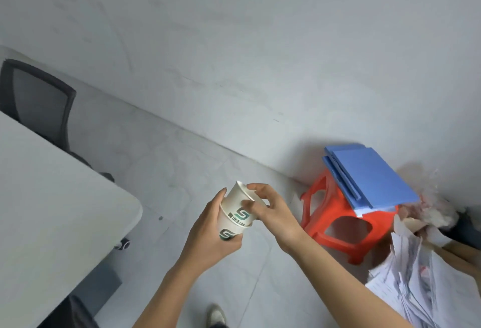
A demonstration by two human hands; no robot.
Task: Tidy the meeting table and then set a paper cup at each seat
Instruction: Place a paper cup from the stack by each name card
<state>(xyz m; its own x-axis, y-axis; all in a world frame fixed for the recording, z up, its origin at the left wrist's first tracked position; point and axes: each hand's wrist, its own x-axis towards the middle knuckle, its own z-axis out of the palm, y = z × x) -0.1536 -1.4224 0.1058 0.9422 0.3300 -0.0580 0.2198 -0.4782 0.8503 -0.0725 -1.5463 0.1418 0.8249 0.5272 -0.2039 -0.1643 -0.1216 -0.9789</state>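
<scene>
While tilted rim-up toward the upper left, nested white logo-printed paper cups [235, 217]: left hand [210, 239] gripping base, right hand [270, 213] pinching rim.

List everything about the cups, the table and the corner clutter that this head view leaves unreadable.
- Paper cups: how many are nested; the left hand and right hand cover the stack.
- Cup logo text: too small and blurred.
- Table: cut off by the left edge, so seats and the rest of its top are unseen.
- Blue boards on the red stool: count unclear.
- Loose papers: cut off by the right edge, print unreadable.
</scene>
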